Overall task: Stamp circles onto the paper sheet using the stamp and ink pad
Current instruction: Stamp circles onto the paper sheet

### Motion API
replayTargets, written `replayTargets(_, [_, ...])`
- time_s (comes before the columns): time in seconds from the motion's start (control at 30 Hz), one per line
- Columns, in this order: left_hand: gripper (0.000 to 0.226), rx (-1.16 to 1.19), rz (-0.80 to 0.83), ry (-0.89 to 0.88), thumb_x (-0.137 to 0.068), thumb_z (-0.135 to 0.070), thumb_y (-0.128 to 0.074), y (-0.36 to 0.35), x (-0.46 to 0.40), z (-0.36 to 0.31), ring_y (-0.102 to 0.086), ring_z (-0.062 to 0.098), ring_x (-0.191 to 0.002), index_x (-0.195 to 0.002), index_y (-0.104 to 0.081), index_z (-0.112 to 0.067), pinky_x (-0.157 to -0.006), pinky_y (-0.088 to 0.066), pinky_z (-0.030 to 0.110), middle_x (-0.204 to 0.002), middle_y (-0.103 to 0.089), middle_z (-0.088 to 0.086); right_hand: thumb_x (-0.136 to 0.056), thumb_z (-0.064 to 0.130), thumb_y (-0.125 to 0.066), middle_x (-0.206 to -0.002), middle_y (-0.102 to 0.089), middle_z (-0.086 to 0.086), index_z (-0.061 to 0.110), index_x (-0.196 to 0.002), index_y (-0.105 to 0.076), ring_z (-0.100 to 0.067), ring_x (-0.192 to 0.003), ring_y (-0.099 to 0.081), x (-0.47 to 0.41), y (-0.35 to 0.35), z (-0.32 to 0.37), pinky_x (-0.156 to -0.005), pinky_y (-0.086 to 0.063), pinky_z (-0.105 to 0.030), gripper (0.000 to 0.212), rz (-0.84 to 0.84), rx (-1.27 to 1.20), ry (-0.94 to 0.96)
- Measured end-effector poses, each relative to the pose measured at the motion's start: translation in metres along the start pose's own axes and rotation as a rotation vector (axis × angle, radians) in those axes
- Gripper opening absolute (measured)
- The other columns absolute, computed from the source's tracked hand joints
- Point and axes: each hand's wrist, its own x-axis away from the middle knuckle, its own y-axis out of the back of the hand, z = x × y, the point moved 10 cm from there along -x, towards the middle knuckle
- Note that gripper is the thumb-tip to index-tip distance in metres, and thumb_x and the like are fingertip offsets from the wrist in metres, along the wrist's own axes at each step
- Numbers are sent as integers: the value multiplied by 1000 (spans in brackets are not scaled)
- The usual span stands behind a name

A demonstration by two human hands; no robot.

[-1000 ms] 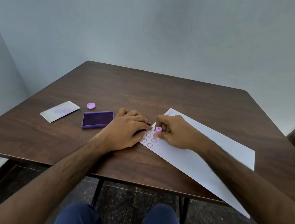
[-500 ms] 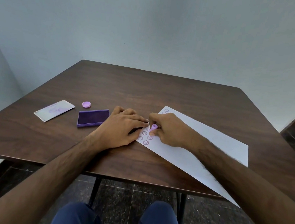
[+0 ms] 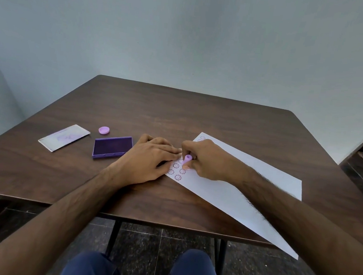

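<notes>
Fingers (image 3: 187,166) of your right hand (image 3: 207,159) pinch the stamp (image 3: 187,158), tilted, at centre frame on the paper sheet (image 3: 233,185); left hand (image 3: 150,158) lies flat, empty; press square beside the last print, ink pad (image 3: 112,147) left.

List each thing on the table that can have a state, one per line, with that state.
ink pad: open, inked face up, untouched
pad lid: off, lying flat left of the pad
small purple cap: off, resting behind the pad
stamp: tilted, pinched in the right hand
paper sheet: flat, near corner overhanging the table edge, several prints at its left end
left hand: flat, palm down, fingertips at the sheet's left edge
</notes>
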Motion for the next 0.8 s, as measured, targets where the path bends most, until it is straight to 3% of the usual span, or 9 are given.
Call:
replayTargets(0.13, [53, -2, 2, -5, -95, -45, -29, 0, 1, -1, -48, 10, -130, -137, -59, -33, -91, -25, 31, -140, -59, -15, -92, 21, -68, -85, -62, -3, 21, -88, -48, -18, -75, -55, -2, -1, -1, -60, -35, -25, 21, -4, 26, -19])
replayTargets(0.3, [52, 12, 6, -8, -95, -46, -31, 0, 0, 0, -49, 11, -130, -136, -59, -32, -91, -28, 32, -140, -59, -14, -93, 20, -68, -92, -69, -8, 18, -91, -53, -22, -80, -61, -2, -2, -2, -67, -46, -33, 15, -1, -12, 4])
replayTargets(0.47, [51, 12, 7, -13, -95, -44, -32, -1, 0, -1, -51, 12, -126, -135, -60, -31, -91, -30, 33, -139, -60, -14, -91, 24, -70, -88, -63, -4, 20, -88, -50, -19, -78, -56, -5, 0, -2, -60, -36, -24, 21, 20, 15, -31])
replayTargets(0.8, [57, 23, 17, -3, -92, -47, -27, -1, 0, 0, -50, 11, -128, -136, -59, -31, -92, -27, 31, -141, -58, -14, -90, 21, -72, -82, -60, 0, 19, -86, -51, -12, -69, -50, -5, 1, -1, -58, -33, -22, 22, 4, -16, -12])
